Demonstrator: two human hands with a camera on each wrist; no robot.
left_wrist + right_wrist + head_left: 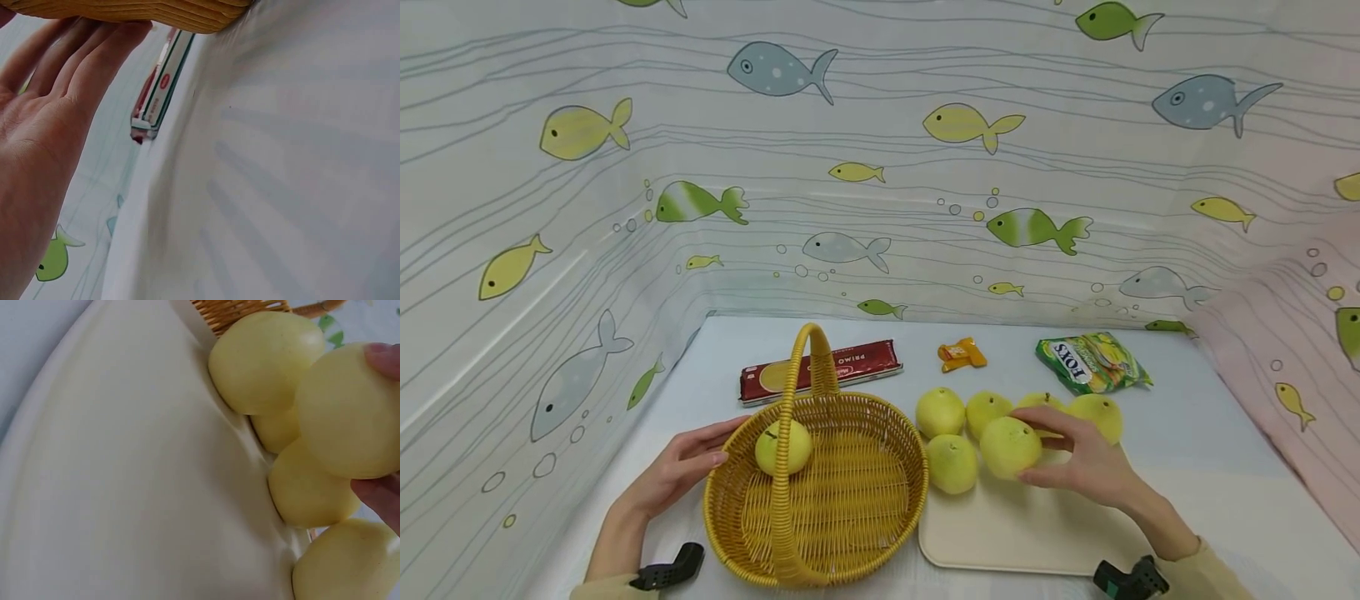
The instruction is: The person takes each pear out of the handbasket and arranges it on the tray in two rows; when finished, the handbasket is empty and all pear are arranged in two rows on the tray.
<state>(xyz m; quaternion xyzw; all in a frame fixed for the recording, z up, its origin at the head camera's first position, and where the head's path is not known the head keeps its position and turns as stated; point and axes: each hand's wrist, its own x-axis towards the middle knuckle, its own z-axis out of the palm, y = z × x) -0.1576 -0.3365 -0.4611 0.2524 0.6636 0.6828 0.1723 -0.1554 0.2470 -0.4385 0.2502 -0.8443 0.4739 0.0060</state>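
Observation:
My right hand grips a yellow-green apple, thumb on the near side and fingers on the far side. In the right wrist view the held apple overlaps other apples behind it. Several more apples sit on the cream tray, mostly along its far and left sides. Left of the tray stands a yellow wicker basket with one apple inside. My left hand touches the basket's left side, its fingers fairly straight in the left wrist view.
Behind the basket lies a dark red biscuit packet. A small orange wrapped item and a green Fox's bag lie farther back. The basket's tall handle arches over it. Fish-patterned cloth walls enclose the white table.

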